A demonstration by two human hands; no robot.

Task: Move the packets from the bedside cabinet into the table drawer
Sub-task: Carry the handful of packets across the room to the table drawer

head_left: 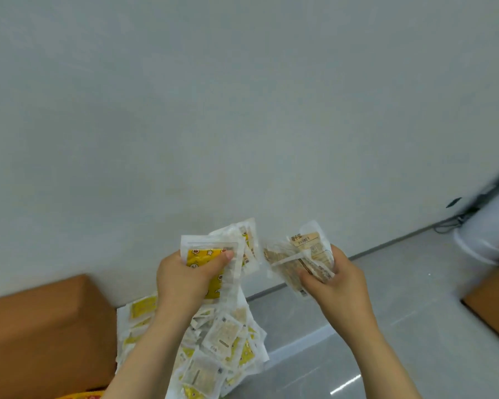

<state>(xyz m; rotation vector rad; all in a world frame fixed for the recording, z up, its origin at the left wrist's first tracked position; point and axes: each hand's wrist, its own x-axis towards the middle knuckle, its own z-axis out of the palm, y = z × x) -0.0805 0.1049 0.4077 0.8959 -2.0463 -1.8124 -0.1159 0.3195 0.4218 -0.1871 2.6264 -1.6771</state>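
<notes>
two bare hands raised before a pale wall. the left hand [185,279] grips a fan of yellow packets [203,254], thumb pressed across the top one; the right hand [339,283] clutches a bunch of tan packets [303,256]. below the left wrist lies a loose pile of packets [222,341]. they look light, thin and slick — likely to slide, so pinch each stack across its middle.
</notes>
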